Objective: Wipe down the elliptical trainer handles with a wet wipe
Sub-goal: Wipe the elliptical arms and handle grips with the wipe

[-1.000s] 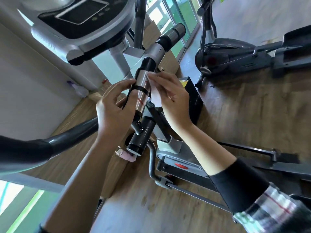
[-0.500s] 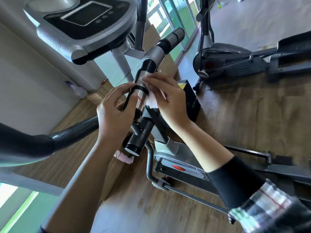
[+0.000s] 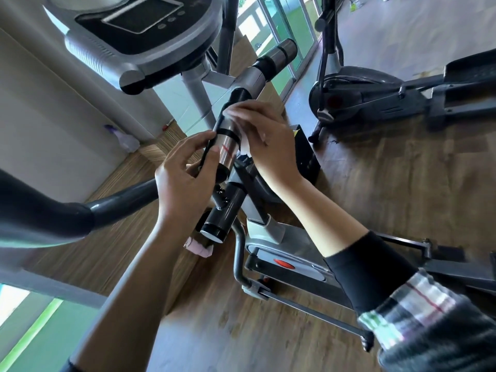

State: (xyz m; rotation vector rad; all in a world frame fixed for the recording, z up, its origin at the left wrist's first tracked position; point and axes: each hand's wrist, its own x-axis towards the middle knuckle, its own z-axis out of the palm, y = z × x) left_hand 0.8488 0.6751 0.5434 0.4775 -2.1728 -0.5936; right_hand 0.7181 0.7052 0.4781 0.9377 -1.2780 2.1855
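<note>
You have two hands on one handle [image 3: 228,146], and one wipe [image 3: 245,149]. Two trainers are in view: yours, with its console [image 3: 139,25] at top left, and a second trainer [image 3: 375,100] at upper right on the wood floor [image 3: 375,183].

The handle runs diagonally through the middle of the view, from a black end cap near you up toward the window. It has a shiny metal sensor section crossed by a black band and a thin red mark, with black grip sections above and below and a grey sleeve farther up.

Your left hand [image 3: 182,178] pinches the handle's left side, thumb and fingertips against the metal section. Your right hand [image 3: 268,146] presses the white wipe against the right side, fingers fairly straight and laid over the top of the metal section; only bits of wipe show at your fingertips and under your palm.

A dark curved bar [image 3: 80,210] crosses at left, near your left forearm. A black box [image 3: 308,157] sits on the floor just beyond your right hand.
</note>
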